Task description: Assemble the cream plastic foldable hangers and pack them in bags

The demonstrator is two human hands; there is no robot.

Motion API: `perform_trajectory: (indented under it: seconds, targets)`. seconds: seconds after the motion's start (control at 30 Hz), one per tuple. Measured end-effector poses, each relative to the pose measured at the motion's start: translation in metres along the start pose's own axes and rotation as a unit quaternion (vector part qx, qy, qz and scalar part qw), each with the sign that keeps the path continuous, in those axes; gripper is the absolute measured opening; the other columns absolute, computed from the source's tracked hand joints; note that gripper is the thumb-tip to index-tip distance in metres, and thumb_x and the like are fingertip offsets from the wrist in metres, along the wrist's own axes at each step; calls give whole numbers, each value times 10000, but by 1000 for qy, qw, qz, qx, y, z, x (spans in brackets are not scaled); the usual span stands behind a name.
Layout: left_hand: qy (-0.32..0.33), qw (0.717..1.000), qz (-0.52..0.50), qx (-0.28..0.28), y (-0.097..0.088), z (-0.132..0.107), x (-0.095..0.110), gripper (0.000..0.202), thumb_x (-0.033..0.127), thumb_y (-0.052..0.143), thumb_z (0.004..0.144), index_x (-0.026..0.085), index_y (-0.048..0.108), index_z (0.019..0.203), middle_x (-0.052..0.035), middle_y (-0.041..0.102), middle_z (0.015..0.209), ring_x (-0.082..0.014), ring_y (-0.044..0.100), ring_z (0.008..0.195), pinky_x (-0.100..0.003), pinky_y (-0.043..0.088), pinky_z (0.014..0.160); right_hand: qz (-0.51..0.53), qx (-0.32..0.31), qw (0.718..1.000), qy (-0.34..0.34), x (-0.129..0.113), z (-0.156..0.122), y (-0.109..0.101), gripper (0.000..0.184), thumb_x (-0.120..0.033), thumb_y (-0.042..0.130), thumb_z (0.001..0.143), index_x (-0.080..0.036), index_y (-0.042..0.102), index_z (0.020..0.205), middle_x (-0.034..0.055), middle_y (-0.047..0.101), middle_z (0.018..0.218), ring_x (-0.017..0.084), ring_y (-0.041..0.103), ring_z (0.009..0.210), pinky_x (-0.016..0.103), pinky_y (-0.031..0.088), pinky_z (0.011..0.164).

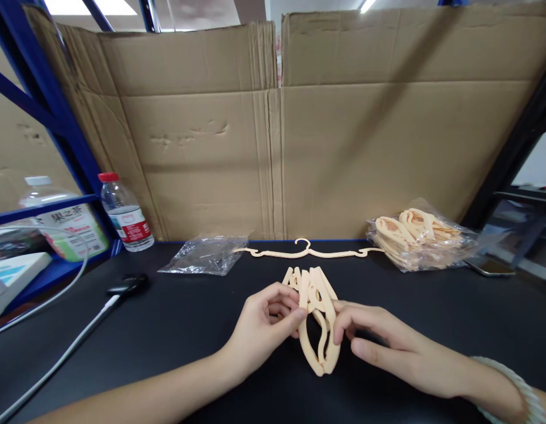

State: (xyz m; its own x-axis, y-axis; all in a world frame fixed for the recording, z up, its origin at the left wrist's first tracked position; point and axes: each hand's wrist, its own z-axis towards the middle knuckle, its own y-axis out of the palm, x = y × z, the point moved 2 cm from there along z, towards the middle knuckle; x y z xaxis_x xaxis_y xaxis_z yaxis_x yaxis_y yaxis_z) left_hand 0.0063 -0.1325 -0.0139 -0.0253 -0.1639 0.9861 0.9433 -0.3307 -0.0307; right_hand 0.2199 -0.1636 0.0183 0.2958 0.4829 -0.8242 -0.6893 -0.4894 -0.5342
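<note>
Both my hands hold a folded peach plastic hanger (318,321) upright over the black tabletop (167,330). My left hand (266,324) pinches its left side with thumb and fingers curled. From the right, my right hand (383,347) grips the same piece with its fingertips. Behind it, an unfolded peach hanger (308,252) lies flat near the back edge of the table.
A clear bag of several folded hangers (416,235) rests at the back right, an empty clear bag (206,254) at the back left. A water bottle (125,213), a black device with white cable (125,284) and blue shelving (47,100) stand left. Cardboard walls (277,129) close the back.
</note>
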Motion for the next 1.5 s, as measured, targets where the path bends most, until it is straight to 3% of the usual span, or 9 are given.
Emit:
perform_trajectory:
  seconds: [0.23, 0.37, 0.53, 0.63, 0.73, 1.13, 1.3, 1.4, 1.5]
  targets:
    - [17, 999, 31, -36, 2, -2, 3, 221, 323, 683, 801, 150, 636, 931, -44, 674, 788, -152, 641, 707, -261, 562, 636, 118, -12, 993, 2, 11, 1, 1, 278, -391, 539, 925, -223, 695, 1083, 80, 620, 1063, 146, 586, 831, 285, 489, 752]
    - [103, 984, 148, -4, -1, -4, 10, 178, 277, 585, 872, 185, 648, 1010, -70, 689, 941, -189, 659, 854, -295, 560, 717, 142, 67, 987, 39, 26, 4, -17, 291, -412, 586, 888, -159, 719, 944, 76, 630, 911, 101, 533, 649, 240, 446, 592]
    - [237, 885, 380, -130, 4, -14, 15, 270, 217, 530, 891, 235, 614, 1148, -70, 623, 1238, -244, 529, 1198, -437, 411, 1051, 115, 210, 958, 159, 61, 5, -47, 358, -478, 629, 798, -148, 588, 665, -19, 493, 537, 69, 411, 460, 195, 291, 420]
    - [218, 828, 473, -206, 8, -19, 12, 491, 317, 608, 850, 276, 498, 1326, -46, 483, 1435, -314, 345, 1368, -575, 216, 1145, 64, 193, 951, 234, 74, 5, -50, 363, -492, 623, 764, -167, 527, 632, -51, 431, 447, 63, 364, 391, 193, 244, 385]
    - [185, 813, 505, -222, 10, -20, 9, 580, 367, 605, 847, 297, 421, 1392, -35, 416, 1488, -337, 293, 1398, -627, 151, 1140, 25, 146, 961, 234, 73, 6, -43, 334, -491, 584, 780, -175, 523, 690, -19, 514, 488, 92, 435, 415, 210, 312, 407]
    - [153, 837, 484, -204, 7, -19, 10, 455, 361, 535, 890, 290, 472, 1335, -69, 458, 1449, -321, 329, 1380, -608, 150, 1145, -151, 125, 976, 99, 45, 6, -27, 195, -333, 544, 860, -177, 579, 749, 88, 616, 1105, 101, 516, 605, 247, 406, 539]
    - [204, 864, 444, -124, -8, -8, 9, 346, 312, 519, 899, 253, 532, 1240, -87, 543, 1349, -277, 442, 1297, -482, 279, 1132, -239, 195, 946, 96, 67, 6, -51, 241, -376, 463, 913, -183, 582, 830, 54, 649, 816, 128, 519, 554, 270, 440, 527]
    - [201, 885, 418, -42, -22, 7, 8, 289, 302, 494, 910, 239, 555, 1186, -86, 615, 1231, -265, 519, 1206, -432, 386, 1046, -318, 241, 915, 51, 93, 10, -73, 232, -311, 422, 915, -176, 585, 1010, 103, 675, 961, 223, 646, 843, 381, 532, 762]
    - [139, 918, 371, 25, -32, 19, 6, 239, 341, 479, 915, 228, 591, 1094, -75, 651, 1132, -259, 587, 1086, -424, 443, 961, -412, 224, 883, 12, 120, 14, -89, 373, -270, 406, 914, -163, 516, 1254, 152, 573, 1298, 301, 501, 1247, 507, 409, 1035]
